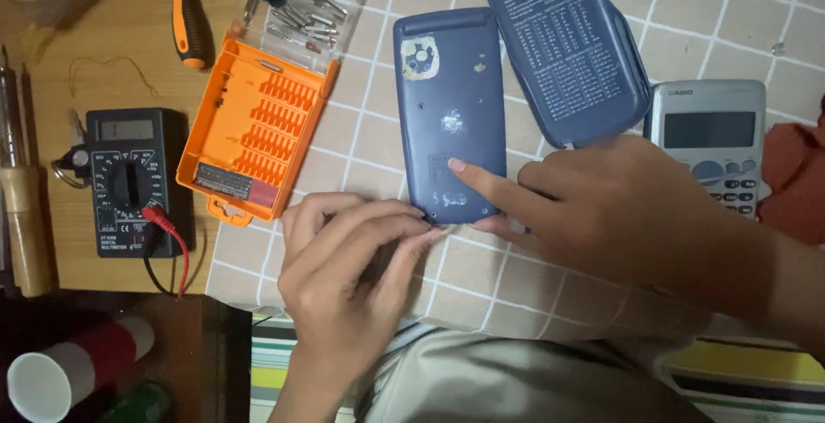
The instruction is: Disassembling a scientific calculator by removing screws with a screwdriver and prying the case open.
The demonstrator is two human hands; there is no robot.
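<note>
Covering most of the scene, a checked cloth (601, 54) is spread over a wooden table (112, 36). On the cloth, near its middle, a dark blue back panel (447, 88) is laid face down, its near edge met by both hands. A matching blue cover (563, 45) is set just to its right and further away, and a grey calculator (709, 144) is placed right of that, partly hidden by the right wrist. To the left, an orange bit case (253, 127) is laid open, with loose metal bits (305, 2) in its clear lid. A black multimeter (129, 182) is found on the bare wood at far left, and a screwdriver (189, 15) with an orange and black handle beyond it.

The right hand (619, 208) is pressed on the panel, its forefinger laid flat on the lower half, the other fingers curled at the near edge. The left hand (344, 277) is held at the panel's near left corner, thumb and fingers pinched together; whether anything is clamped between them cannot be told.
</note>
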